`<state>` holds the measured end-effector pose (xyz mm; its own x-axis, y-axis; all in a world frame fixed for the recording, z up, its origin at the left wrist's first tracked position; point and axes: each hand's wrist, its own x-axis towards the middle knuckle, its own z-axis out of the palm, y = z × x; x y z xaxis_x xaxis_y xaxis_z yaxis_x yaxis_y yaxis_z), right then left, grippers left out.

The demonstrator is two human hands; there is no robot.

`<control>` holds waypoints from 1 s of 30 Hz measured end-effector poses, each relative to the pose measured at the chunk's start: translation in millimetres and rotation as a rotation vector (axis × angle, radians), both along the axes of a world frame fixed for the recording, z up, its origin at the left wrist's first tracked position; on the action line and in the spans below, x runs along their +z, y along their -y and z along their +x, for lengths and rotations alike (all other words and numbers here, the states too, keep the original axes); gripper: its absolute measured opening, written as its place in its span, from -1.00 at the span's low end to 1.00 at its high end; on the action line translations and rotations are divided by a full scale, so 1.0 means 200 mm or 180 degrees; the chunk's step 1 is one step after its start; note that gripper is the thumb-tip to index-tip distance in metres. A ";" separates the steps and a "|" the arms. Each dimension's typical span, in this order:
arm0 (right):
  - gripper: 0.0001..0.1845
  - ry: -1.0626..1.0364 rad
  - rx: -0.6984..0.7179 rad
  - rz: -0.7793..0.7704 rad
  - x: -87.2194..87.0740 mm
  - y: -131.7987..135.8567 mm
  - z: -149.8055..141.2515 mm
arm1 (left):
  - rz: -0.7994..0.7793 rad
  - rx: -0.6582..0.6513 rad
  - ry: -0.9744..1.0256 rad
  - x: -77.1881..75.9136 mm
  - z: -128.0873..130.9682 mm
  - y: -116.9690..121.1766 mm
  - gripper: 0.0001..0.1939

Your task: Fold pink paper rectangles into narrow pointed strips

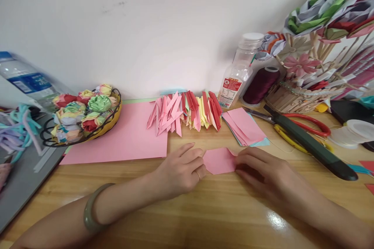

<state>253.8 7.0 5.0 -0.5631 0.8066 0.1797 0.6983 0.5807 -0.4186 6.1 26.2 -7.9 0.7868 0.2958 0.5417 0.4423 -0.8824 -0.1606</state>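
Observation:
Between my two hands lies a small sheet of pink paper [219, 162], its upper right corner lifted or bent. My left hand [182, 169], with a ring and a bangle on that arm, has its curled fingers at the paper's left edge. At the right edge, the fingers of my right hand [267, 171] are closed on the paper; its thumb is partly hidden. Just beyond sit a stack of pink and blue paper pieces [244, 126] and a row of folded paper strips [187, 112] in pink, red and yellow.
A basket of paper flowers [117, 114] rests on large pink sheets [140, 136] at left, near a water bottle [29, 81]. On the right are scissors [306, 124], a dark-handled tool [315, 144], a clear bottle [235, 74], purple thread [261, 85] and white spool [355, 132].

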 end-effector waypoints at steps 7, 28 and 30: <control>-0.83 -0.0138 0.0173 0.0159 -0.03 -0.01 0.01 | -0.0264 -0.0106 -0.0003 0.00 -0.01 -0.01 -0.81; -0.85 0.0072 0.0424 0.0943 0.01 0.03 -0.05 | -0.1525 0.0519 0.0806 0.02 0.05 0.06 -0.84; -0.86 0.0025 0.0398 0.0842 0.01 0.03 -0.05 | -0.1535 0.0590 0.0878 0.02 0.05 0.06 -0.86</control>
<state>243.0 0.9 6.9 -0.6573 0.6567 0.3697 0.6171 0.7506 -0.2362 16.4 13.6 -4.6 0.5475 0.6790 0.4891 0.5646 -0.7311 0.3830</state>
